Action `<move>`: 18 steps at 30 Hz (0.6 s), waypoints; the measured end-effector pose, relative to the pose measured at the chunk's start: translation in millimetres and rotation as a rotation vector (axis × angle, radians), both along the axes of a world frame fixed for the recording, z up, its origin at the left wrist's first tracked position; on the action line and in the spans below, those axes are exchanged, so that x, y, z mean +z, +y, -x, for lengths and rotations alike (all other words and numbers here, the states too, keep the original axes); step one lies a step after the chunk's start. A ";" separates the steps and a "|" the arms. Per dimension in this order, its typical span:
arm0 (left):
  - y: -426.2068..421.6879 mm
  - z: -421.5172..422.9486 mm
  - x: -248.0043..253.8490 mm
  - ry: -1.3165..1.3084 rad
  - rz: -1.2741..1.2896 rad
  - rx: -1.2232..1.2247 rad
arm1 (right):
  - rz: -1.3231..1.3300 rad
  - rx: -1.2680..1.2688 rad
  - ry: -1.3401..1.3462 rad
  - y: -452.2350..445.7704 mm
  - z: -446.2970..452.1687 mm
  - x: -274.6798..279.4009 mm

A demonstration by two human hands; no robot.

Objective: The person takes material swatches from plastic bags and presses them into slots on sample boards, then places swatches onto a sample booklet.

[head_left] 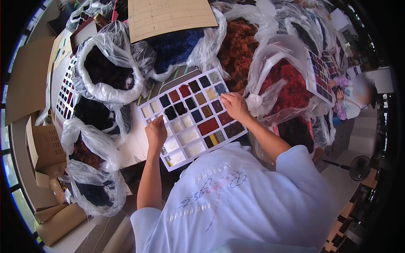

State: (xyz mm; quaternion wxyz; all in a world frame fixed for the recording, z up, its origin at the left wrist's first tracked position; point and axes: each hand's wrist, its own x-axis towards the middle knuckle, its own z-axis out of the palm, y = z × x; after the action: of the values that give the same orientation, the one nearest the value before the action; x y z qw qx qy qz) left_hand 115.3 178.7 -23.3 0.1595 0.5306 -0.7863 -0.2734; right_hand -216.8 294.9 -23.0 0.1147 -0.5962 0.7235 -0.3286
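Observation:
A white compartment tray [179,139] lies tilted in front of my body, with a thin handle at its far edge. Its cells hold swatches of fuzzy material in black, red, brown, tan, navy and grey; several cells toward the near left show only pale bottoms. Over the left side of the tray, my left hand [156,130] is closed in a pinch, close to a fuzzy black swatch [170,112]. My right hand [234,105] is closed with bent fingertips at the right edge, beside a blue-grey swatch [220,89]. What either hand's fingertips hold is too small to make out.
Clear plastic bags of loose fibre surround the tray: dark purple [103,69], blue [177,48], rust [239,50] and red [287,84]. A gridded tan board [171,19] lies at the back. Swatch cards [318,76] stand right, near another person [352,99]. Cardboard boxes [44,143] are left.

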 end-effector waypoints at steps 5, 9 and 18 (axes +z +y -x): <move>0.6 26.2 -11.6 0.099 0.021 -0.086 | -0.184 -0.495 -0.249 127.6 14.1 -14.9; -42.3 81.2 0.1 0.090 0.010 -0.118 | -0.200 -0.531 -0.374 129.1 18.9 -18.2; -203.5 226.1 -13.5 0.115 0.129 -0.034 | -0.064 -0.314 -0.519 2.4 92.7 0.2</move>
State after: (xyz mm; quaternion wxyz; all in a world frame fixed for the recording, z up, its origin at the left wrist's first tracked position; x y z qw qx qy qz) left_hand -110.8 -24.8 -36.8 0.2335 0.4893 -0.8007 -0.2547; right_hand -309.4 297.3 -22.8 0.2622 -0.3695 0.7632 -0.4607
